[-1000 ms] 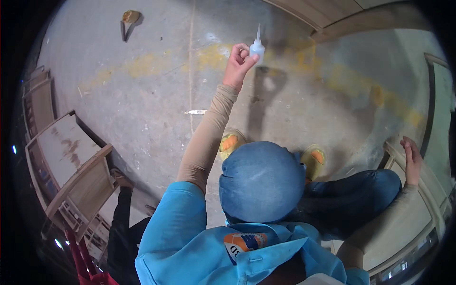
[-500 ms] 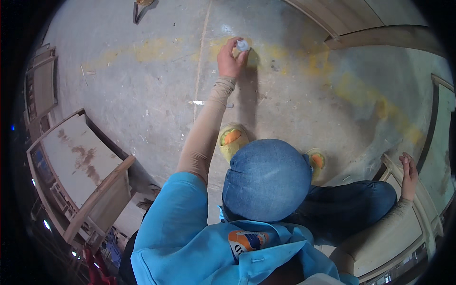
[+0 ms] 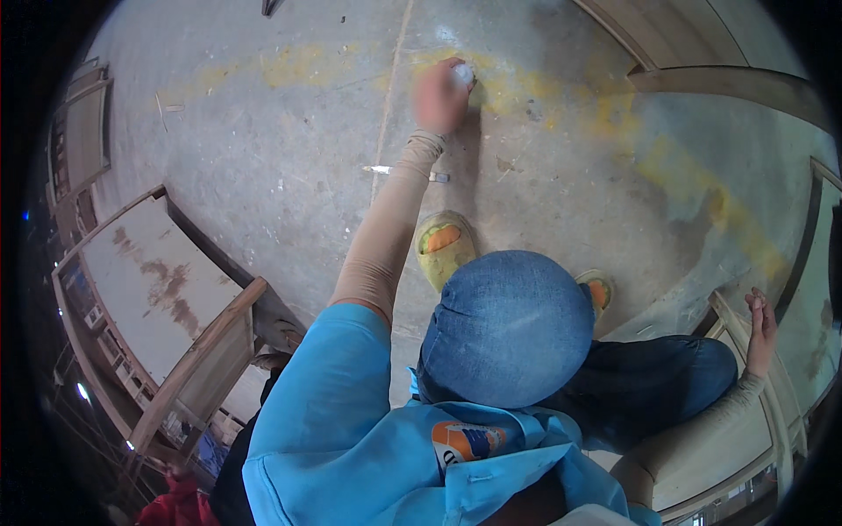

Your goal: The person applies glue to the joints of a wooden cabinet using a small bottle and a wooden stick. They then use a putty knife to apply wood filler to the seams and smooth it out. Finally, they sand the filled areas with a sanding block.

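Observation:
Far out over the concrete floor, my left hand (image 3: 441, 98) reaches forward with its fingers closed around a small, round, whitish translucent piece (image 3: 463, 75). The hand is partly blurred, and I cannot tell what kind of thing the piece is. Under my left forearm lies a slim white pen-like stick (image 3: 378, 169) with a grey end, its middle hidden by the sleeve. My right hand (image 3: 760, 335) is held out at the right, holding nothing, its fingers extended beside a pale wooden frame (image 3: 772, 386).
Wooden furniture with a stained pale panel (image 3: 162, 280) stands at the left. More wooden furniture (image 3: 728, 83) lies at the upper right, and a framed panel (image 3: 820, 254) at the right edge. A faded yellow stripe (image 3: 667, 162) crosses the floor. My yellow shoe (image 3: 445, 250) is below my forearm.
My left hand and the whitish piece appear slightly further right and turned, with the back of the hand now uppermost. The view has shifted a little; my right hand stays by the frame.

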A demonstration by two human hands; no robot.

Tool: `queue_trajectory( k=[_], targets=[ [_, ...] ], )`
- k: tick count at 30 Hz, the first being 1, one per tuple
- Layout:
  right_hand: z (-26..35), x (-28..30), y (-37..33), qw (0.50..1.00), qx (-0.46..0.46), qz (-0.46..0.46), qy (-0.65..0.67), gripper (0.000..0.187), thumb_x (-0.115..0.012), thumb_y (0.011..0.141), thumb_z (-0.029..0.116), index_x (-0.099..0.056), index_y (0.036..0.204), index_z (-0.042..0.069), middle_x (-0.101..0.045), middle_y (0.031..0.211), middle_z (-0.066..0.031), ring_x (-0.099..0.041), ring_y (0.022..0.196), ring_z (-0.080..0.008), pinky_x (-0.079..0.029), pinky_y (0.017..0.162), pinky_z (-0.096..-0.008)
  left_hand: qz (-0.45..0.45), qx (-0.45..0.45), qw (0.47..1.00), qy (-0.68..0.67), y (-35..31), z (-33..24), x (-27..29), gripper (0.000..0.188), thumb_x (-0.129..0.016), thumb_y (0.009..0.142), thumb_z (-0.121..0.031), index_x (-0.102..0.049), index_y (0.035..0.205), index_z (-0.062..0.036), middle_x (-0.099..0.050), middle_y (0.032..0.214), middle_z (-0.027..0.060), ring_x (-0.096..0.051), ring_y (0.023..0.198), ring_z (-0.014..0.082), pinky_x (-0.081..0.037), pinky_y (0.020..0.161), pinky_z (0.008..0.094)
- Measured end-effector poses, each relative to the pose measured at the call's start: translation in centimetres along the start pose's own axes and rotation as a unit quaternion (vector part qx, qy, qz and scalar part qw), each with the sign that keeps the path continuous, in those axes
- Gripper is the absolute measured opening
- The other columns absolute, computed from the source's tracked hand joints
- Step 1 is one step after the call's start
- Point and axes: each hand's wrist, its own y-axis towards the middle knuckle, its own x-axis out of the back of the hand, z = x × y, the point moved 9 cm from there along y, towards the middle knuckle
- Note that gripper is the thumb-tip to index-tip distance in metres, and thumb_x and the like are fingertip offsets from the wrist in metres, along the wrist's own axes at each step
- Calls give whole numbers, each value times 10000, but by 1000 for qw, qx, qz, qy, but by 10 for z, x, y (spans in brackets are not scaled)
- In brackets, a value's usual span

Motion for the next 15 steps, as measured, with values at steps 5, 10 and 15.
queue_trajectory(
  k=[5,10,15],
  targets=[
    [11,-6,4,1000,-2,3,-14,463,-476,968,346,-521,1252,-17,-591,1164,-134,-533,1137,-210,-344,1010,-320,18,-1,1000,0,-5,-1,3,402,-763,690,-111,-606,1061,-122,-645,957,83,-578,890,296,-474,784,372],
    [9,-9,11,1000,-1,9,-10,456,-481,966,339,-525,1245,-19,-593,1176,-130,-536,1135,-208,-345,1009,-317,-10,-31,999,-9,-20,2,17,400,-765,683,-106,-608,1050,-103,-645,957,80,-571,865,300,-469,772,382],
    [29,-22,11,997,14,14,-71,457,-479,967,338,-537,1225,-33,-600,1169,-140,-540,1126,-209,-348,1006,-318,-38,-2,999,10,-49,18,26,389,-785,663,-141,-604,1000,-71,-623,926,121,-575,882,310,-471,768,384]
  ],
)
